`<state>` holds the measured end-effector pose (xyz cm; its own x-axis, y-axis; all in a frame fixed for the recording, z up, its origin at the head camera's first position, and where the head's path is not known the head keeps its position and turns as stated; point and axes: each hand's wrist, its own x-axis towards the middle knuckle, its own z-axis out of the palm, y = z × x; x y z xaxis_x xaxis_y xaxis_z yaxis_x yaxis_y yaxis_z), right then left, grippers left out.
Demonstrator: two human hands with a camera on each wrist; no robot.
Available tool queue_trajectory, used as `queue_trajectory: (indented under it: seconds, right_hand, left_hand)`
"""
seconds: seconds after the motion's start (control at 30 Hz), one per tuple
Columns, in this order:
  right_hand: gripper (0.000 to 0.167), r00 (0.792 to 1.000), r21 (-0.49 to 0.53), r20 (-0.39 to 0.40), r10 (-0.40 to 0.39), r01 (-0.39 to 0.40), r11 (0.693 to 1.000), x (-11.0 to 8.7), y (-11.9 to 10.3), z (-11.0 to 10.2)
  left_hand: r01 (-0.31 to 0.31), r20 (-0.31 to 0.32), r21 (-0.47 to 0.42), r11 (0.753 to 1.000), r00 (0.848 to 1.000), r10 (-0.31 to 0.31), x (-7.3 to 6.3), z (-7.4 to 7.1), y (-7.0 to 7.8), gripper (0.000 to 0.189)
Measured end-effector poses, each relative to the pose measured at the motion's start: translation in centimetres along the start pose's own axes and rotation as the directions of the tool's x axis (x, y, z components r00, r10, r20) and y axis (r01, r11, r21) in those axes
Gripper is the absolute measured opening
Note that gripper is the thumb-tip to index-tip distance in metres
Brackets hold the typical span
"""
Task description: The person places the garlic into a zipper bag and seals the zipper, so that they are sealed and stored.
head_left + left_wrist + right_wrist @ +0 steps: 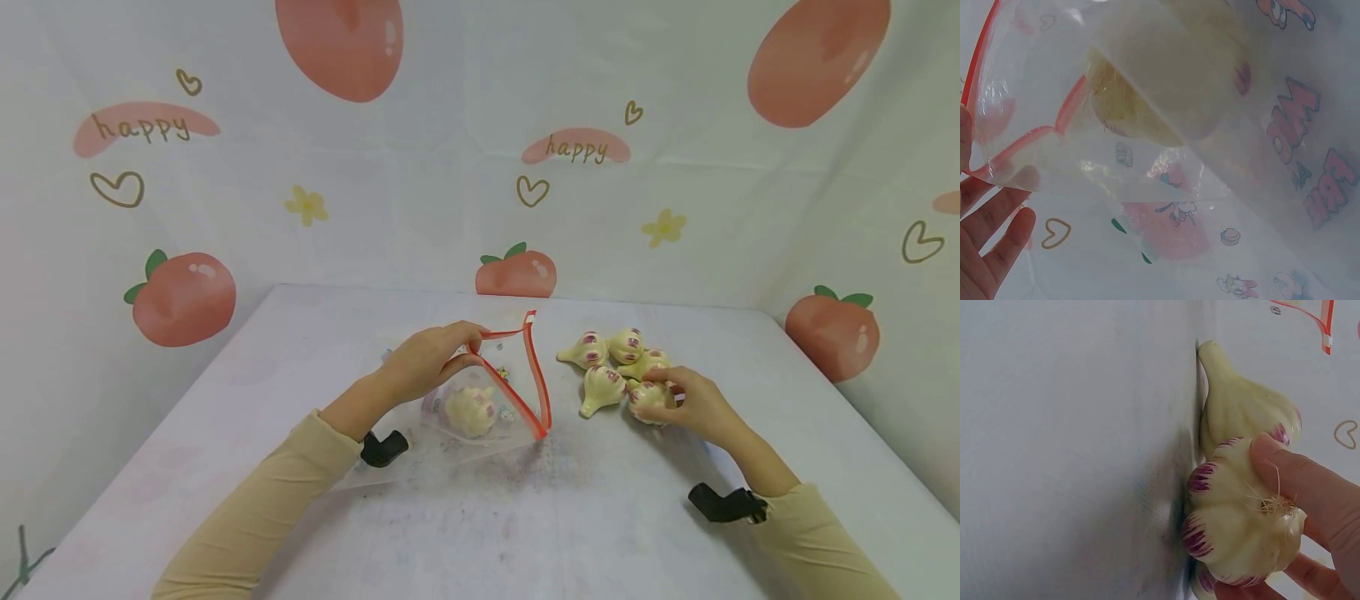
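A clear zip bag (517, 375) with a red closure and printed cartoon figures lies open-mouthed on the table, its mouth facing right. My left hand (431, 358) pinches the upper rim of that mouth between thumb and fingers. Inside the bag sits one garlic bulb (471, 412), seen blurred through the plastic in the left wrist view. On the right, my right hand (693, 404) grips a garlic bulb (1241, 519) with purple streaks, thumb on one side and fingers on the other. Its root end faces the right wrist camera.
Beside the gripped bulb lie several more garlic bulbs (603, 390) in a close cluster, right of the bag. The white table (450, 533) meets a white printed backdrop (435, 208) at the back and sides. Black wrist mounts (726, 503) stick out from both sleeves.
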<state>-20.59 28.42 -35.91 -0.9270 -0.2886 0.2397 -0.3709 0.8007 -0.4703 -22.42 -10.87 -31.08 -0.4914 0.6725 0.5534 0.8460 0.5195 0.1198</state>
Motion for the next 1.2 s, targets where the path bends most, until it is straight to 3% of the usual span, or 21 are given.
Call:
queue_trajectory:
  seconds: [0.57, 1.2]
  right_hand:
    - [0.048, 1.000, 0.001, 0.014, -0.014, 0.014, 1.000, -0.2, -0.1, -0.1]
    - [0.047, 0.995, 0.004, -0.062, -0.078, 0.078, 0.997, -0.2, -1.5, -1.3]
  left_hand:
    - [-0.003, -0.007, -0.001, 1.000, 1.000, 0.003, -0.1, 0.2, -0.1, 0.024]
    - [0.005, -0.005, -0.001, 1.000, 1.000, -0.005, 0.0, 0.1, 0.0, 0.022]
